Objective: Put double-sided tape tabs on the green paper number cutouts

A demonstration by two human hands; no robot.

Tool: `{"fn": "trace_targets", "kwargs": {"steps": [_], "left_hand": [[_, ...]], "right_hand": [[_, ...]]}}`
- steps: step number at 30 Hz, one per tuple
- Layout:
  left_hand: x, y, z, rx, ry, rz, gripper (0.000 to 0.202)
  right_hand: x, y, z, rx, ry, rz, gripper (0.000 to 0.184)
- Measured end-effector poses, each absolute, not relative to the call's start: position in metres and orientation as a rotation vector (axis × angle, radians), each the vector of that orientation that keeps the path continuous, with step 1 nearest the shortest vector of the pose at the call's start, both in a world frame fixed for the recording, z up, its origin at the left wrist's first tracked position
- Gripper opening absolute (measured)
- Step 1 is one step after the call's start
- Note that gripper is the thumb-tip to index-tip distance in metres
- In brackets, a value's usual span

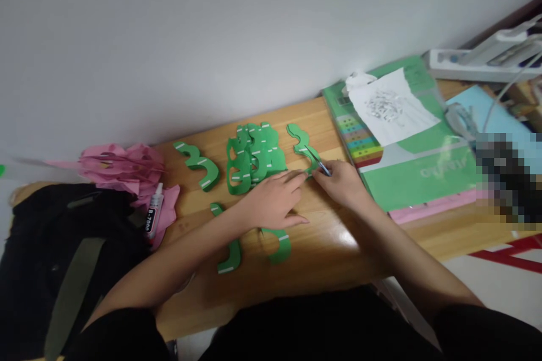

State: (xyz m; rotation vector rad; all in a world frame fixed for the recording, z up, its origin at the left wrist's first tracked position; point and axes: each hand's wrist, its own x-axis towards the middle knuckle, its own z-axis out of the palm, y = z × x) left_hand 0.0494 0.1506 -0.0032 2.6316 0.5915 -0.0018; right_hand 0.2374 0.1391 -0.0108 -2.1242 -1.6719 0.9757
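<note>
My right hand (341, 180) is closed on slim, pointed metal tweezers (322, 166). Their tip lies over a wavy green paper cutout (300, 136) that carries a small white strip. My left hand (279, 197) rests palm down, fingers stretched out and thumb apart, its fingertips at the lower end of that cutout. Just beyond the left hand is a cluster of overlapping green cutouts (266, 152) with white strips. A curved green piece (279, 248) shows partly from under the left hand. Another wavy cutout (205, 172) lies to the left, and one more (232, 251) sits below my left forearm.
Pink paper shapes (122, 163), a B-7000 glue tube (154, 211) and a black bag (63, 259) are on the left. At right, a green folder (417, 172) bears a white sheet (392, 107) with small scraps. A white power strip (470, 65) stands behind, against the wall.
</note>
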Motion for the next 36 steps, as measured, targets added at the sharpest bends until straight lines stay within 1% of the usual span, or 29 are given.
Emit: {"fn": "trace_targets", "kwargs": {"steps": [7,10,12,15,17,19,21,24,26,32,36], "left_hand": [[0.052,0.150,-0.005,2.720,0.562,-0.105,0.061],[0.053,0.151,-0.004,2.753,0.552,-0.140,0.060],[0.053,0.154,-0.002,2.730,0.565,-0.104,0.053],[0.055,0.159,0.000,2.543,0.616,0.018,0.035],[0.056,0.162,0.002,2.342,0.701,0.153,0.028],[0.058,0.164,0.003,2.115,0.814,0.345,0.019],[0.059,0.165,0.004,1.872,0.873,0.504,0.011],[0.058,0.162,0.005,1.569,0.831,0.599,0.019],[0.059,0.159,0.005,1.433,0.790,0.644,0.021],[0.062,0.147,0.004,1.235,0.776,0.679,0.028],[0.066,0.142,0.007,1.321,0.789,0.637,0.032]], "right_hand": [[0.234,0.137,-0.013,-2.192,-1.709,0.847,0.017],[0.232,0.135,-0.016,-2.231,-1.669,0.812,0.014],[0.231,0.134,-0.018,-2.259,-1.603,0.781,0.019],[0.232,0.131,-0.019,-2.229,-1.505,0.756,0.027],[0.234,0.129,-0.018,-2.145,-1.425,0.800,0.027],[0.235,0.125,-0.013,-2.016,-1.289,0.883,0.022],[0.236,0.120,-0.006,-1.863,-1.101,1.056,0.021],[0.236,0.111,0.006,-1.655,-0.801,1.421,0.029],[0.234,0.105,0.013,-1.565,-0.655,1.554,0.032],[0.233,0.099,0.019,-1.526,-0.534,1.502,0.031],[0.236,0.098,0.019,-1.490,-0.544,1.495,0.032]]}}
